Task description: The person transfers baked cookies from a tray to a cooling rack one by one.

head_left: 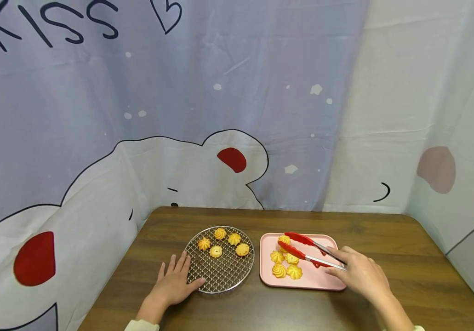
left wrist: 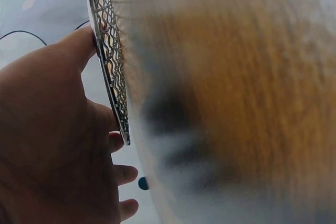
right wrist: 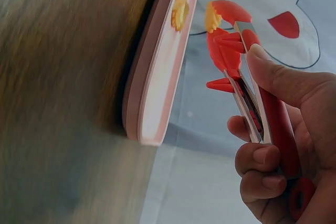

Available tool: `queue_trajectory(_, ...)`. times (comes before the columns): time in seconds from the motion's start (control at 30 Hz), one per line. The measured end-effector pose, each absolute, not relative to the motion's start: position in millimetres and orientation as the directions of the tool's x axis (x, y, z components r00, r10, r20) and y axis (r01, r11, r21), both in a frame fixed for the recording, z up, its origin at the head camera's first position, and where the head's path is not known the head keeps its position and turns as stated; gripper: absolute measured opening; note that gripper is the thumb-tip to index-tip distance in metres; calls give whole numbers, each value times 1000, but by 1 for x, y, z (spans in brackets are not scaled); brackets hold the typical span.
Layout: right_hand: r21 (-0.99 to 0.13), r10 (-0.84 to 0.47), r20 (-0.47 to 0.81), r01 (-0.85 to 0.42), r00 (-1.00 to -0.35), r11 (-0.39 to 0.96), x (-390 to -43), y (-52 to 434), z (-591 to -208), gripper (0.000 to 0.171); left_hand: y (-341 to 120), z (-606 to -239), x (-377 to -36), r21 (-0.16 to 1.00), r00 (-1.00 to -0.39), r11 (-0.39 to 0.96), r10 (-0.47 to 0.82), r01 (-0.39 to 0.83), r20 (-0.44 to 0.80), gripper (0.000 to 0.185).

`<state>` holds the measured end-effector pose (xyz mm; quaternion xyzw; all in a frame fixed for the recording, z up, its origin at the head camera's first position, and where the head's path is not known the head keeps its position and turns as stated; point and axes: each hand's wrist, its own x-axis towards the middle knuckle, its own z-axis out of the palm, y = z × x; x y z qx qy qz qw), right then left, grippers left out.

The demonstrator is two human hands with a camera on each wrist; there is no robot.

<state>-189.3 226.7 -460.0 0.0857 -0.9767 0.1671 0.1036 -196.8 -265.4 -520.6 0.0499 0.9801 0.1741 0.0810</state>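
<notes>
My right hand (head_left: 362, 271) grips red-tipped metal tongs (right wrist: 239, 61) over the right part of a pink tray (head_left: 315, 281). Between the tongs' tips is a yellow swirled cookie (right wrist: 212, 18), raised above the tray in the right wrist view. Several more piped cookies (head_left: 294, 271) lie at the tray's left end. My left hand (head_left: 174, 282), fingers spread, touches the left edge of a round wire rack (head_left: 224, 271). Toward the rack's far side sit several similar cookies (head_left: 242, 249), spaced apart. In the left wrist view the thumb (left wrist: 81, 45) is against the rack's rim.
Rack and tray stand side by side on a brown wooden table (head_left: 410, 257), with a narrow strip of wood between them. A printed curtain (head_left: 303, 138) hangs behind the table's far edge and along both sides.
</notes>
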Motion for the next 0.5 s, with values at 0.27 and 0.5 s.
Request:
queue_trajectory(0.27,-289,-172,299,-261,-938,921,-188,212,-463,55,-265,-522,-198,349,-981,935,123,65,-148,98)
queue_trajectory(0.5,-284,-209,305,-298,-929,911,-187,196,-466,53,-265,-522,-198,341,-982,937,123,68,-144,97)
